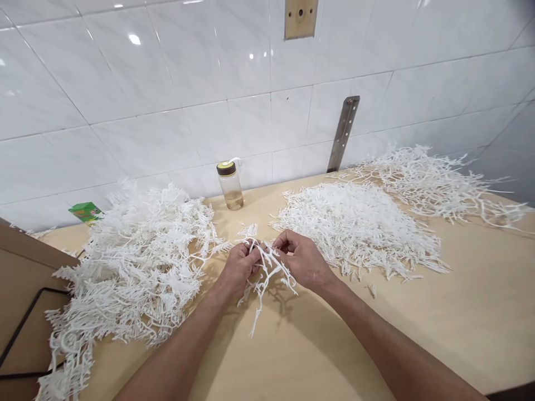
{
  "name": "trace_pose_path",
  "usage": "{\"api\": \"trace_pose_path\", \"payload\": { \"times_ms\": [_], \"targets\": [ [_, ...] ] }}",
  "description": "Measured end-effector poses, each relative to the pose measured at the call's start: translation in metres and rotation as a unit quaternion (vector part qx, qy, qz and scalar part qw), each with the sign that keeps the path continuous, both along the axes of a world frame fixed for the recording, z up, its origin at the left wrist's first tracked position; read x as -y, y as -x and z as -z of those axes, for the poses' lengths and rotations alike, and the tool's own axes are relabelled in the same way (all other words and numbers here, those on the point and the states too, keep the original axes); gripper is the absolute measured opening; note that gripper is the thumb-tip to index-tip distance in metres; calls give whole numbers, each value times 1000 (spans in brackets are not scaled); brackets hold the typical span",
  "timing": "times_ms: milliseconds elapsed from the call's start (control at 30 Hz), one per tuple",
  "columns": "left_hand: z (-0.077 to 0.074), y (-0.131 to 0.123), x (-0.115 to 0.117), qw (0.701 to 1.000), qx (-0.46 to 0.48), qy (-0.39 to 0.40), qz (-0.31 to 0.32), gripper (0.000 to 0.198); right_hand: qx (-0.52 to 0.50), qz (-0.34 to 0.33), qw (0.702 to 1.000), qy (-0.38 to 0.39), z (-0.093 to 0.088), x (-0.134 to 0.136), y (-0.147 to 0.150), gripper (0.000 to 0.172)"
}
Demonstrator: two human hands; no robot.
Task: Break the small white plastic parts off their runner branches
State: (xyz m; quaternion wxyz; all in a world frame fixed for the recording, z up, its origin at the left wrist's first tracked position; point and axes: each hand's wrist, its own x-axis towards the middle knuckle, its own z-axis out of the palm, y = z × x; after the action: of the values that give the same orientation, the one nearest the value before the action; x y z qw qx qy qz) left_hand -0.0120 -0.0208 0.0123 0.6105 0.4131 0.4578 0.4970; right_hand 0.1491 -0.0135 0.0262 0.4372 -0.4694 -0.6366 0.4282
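Note:
My left hand (pixel 241 267) is closed around a white branching sprig (pixel 267 273), which looks like plastic, just above the middle of the table. Its forked twigs fan out between my hands, and one long tip hangs down toward me. On the other side, my right hand (pixel 301 259) pinches at the sprig's right edge with thumb and forefinger. What exactly lies between those fingertips is too small to make out. A large heap of similar white sprigs (pixel 142 267) spreads left of my hands. To the right lies a flatter pile of short white pieces (pixel 355 225).
Bare, longer white branches (pixel 434 184) lie at the far right. A bottle (pixel 232 189) with some liquid stands near the tiled wall. Behind the left heap is a green box (pixel 86 211); a brown carton (pixel 29 267) borders the left side. A metal bracket (pixel 343 133) leans against the wall.

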Motion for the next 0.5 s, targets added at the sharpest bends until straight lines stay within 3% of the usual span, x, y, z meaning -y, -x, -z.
{"api": "trace_pose_path", "payload": {
  "times_ms": [200, 333, 500],
  "targets": [
    [6, -1, -1, 999, -29, -2, -15, 41, 4, -46, 999, -10, 5, 1, -1, 17],
    [12, 1, -2, 998, -56, -15, -23, 43, 93, -29, 993, -74, 6, -1, -5, 7],
    [7, 1, 1, 997, -77, -11, -15, 45, 196, -47, 967, -154, 3, 1, -8, 11]
  ]
}}
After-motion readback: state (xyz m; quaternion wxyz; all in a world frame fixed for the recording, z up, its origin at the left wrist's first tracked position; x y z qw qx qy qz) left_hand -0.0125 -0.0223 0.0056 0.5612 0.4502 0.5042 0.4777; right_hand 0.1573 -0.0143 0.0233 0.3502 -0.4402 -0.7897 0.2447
